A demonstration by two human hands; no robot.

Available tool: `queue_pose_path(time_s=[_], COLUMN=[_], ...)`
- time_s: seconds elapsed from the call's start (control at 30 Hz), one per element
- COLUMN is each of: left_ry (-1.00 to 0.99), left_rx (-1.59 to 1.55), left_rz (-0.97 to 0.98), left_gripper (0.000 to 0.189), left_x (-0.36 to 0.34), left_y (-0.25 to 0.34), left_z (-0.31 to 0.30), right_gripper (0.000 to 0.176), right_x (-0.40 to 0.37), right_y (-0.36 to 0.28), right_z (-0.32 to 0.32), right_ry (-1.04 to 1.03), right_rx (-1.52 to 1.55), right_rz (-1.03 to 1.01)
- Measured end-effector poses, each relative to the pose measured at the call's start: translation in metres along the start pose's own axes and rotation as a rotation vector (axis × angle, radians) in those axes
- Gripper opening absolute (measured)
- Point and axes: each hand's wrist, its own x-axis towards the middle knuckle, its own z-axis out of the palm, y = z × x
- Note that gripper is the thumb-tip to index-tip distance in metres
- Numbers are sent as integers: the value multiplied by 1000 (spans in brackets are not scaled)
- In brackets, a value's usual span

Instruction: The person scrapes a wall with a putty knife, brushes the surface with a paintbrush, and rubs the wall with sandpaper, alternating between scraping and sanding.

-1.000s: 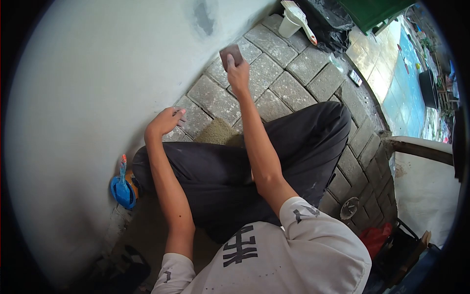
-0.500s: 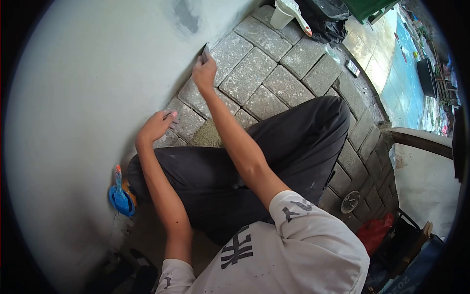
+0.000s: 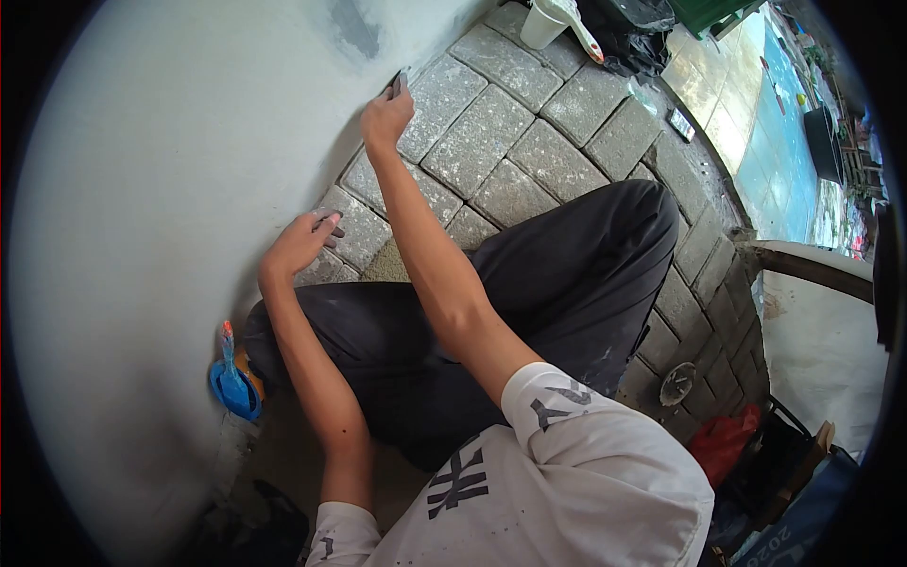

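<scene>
- The white wall (image 3: pixel 170 189) meets the paved floor (image 3: pixel 491 123) in a seam that runs diagonally. Both hands work right at that seam.
- The right hand (image 3: pixel 385 115) is stretched far forward with its fingers pinched on a small dark pad (image 3: pixel 398 83). The pad is pressed to the wall just above the floor.
- Open wall lies above and ahead of the pad, up to a grey patch (image 3: pixel 354 28). Bare paving lies to its right, as far as a white cup (image 3: pixel 546 24) well away.
- The left hand (image 3: pixel 300 244) rests nearer the body, loosely open, with its fingers (image 3: pixel 327 223) laid at the foot of the wall. It is well apart from the pad.
- The person's dark trousers (image 3: pixel 567 255) fill the floor behind both arms, so there is little room to pull back.
- A blue brush (image 3: pixel 233 383) stands against the wall by the knee.
- Only a thin sliver of the pad shows edge-on, and the fingers cover the rest, so its face and full outline are hidden.
- The pad lies flat to the wall, and its visible edge runs along the seam, pointing away from the person.
</scene>
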Motion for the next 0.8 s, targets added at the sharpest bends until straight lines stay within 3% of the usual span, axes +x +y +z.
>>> queue_pose_path(time_s=[0.07, 0.17, 0.3, 0.33, 0.47, 0.7, 0.8], left_ry=[0, -12, -36, -40, 2, -25, -13], left_rx=[-11, 3, 31, 35, 14, 24, 40], left_rz=[-7, -37, -3, -12, -30, -26, -43], left_gripper=[48, 48, 47, 47, 44, 45, 45], left_x=[1, 1, 3, 3, 0, 7, 0], left_y=[1, 5, -7, -8, 12, 3, 5], left_z=[-1, -2, -1, -2, 0, 0, 1], right_gripper=[42, 42, 44, 42, 42, 41, 42], right_x=[-4, -20, -9, -9, -16, -13, -3], right_y=[0, 11, -14, -6, -11, -11, -5], right_z=[4, 11, -6, 5, 0, 1, -5], right_ry=[43, 46, -37, 78, -18, 42, -4], right_rx=[-100, -11, 18, -4, 0, -69, -5], right_rz=[-59, -88, 61, -16, 18, -41, 87])
